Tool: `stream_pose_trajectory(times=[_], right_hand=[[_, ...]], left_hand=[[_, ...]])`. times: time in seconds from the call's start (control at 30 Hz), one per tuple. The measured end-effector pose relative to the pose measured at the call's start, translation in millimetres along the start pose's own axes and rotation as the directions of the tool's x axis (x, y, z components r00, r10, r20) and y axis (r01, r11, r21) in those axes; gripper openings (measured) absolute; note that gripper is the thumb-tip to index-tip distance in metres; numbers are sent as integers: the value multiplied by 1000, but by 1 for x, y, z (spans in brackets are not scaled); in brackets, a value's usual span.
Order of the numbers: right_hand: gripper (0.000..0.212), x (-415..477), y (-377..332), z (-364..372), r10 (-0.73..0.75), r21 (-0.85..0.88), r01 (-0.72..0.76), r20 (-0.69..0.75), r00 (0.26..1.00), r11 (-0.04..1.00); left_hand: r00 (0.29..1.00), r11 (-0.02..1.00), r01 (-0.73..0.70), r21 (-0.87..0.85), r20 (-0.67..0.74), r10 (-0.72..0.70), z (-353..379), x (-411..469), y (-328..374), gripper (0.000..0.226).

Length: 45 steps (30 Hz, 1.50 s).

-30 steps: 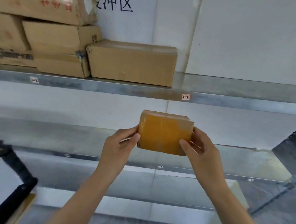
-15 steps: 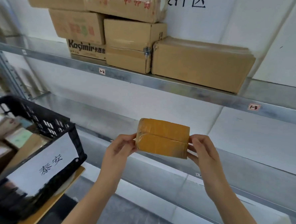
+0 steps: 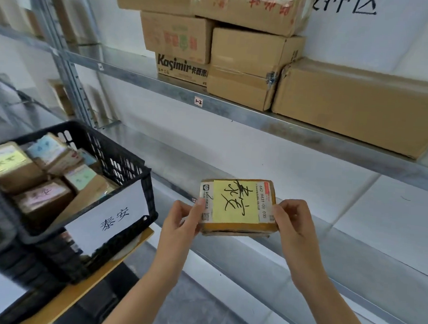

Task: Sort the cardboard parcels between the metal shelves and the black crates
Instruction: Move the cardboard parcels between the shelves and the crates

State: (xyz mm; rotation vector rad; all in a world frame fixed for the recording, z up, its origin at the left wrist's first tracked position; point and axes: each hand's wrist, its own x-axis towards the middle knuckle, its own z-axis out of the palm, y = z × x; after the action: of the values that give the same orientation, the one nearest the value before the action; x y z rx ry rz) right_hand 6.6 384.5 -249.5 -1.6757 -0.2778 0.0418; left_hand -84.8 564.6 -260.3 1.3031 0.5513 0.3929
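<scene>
Small flat cardboard parcel [image 3: 237, 207] held in the air at centre, in front of the bare lower metal shelf [image 3: 328, 234], label side turned up. Pinched at its left end by the left hand [image 3: 183, 218], thumb on top and fingers curled beneath. Gripped at its right end by the right hand [image 3: 293, 223], fingers wrapped round the edge. Glossy tape over worn brown card; a white printed waybill partly covered by a square yellow note [image 3: 235, 204] with black brush-like characters.

To the left and near, a black plastic crate [image 3: 122, 161] with lattice walls, a white paper sign [image 3: 109, 218] with two handwritten characters hung on its near face. Inside, a pile of small brown parcels [image 3: 39, 173] with pastel labels in yellow, blue, green and pink. Crate resting on a flat tan board [image 3: 116, 258].

Farther and higher, an upper shelf [image 3: 236, 110] of dull galvanised steel, a small tag reading 1-2 on its front lip. On it, stacked rectangular corrugated cartons [image 3: 243, 68], taped at the seams, one printed "Kasimir". To their right, a long low plain carton [image 3: 361, 108]. At far left, a perforated steel upright [image 3: 70, 70].
</scene>
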Motion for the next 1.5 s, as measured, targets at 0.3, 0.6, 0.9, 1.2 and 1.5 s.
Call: stream_pose_trajectory(times=[0.3, 0.6, 0.9, 1.2, 1.5], right_hand=[[38, 15, -23, 68, -36, 54, 22, 272, 962, 998], [86, 29, -39, 208, 150, 299, -370, 563, 813, 880], [65, 46, -64, 341, 166, 174, -386, 692, 703, 906], [62, 63, -59, 427, 262, -15, -359, 710, 653, 933], [58, 73, -12, 499, 528, -197, -594, 717, 455, 780]], left_hand=[[982, 958, 140, -252, -89, -167, -57, 9, 19, 75], [953, 946, -58, -319, -300, -42, -146, 35, 49, 86], [960, 995, -16, -95, -279, -11, -250, 73, 68, 81], [927, 992, 9, 124, -374, 38, -343, 105, 73, 45], [781, 992, -27, 123, -617, 98, -410, 133, 66, 24]])
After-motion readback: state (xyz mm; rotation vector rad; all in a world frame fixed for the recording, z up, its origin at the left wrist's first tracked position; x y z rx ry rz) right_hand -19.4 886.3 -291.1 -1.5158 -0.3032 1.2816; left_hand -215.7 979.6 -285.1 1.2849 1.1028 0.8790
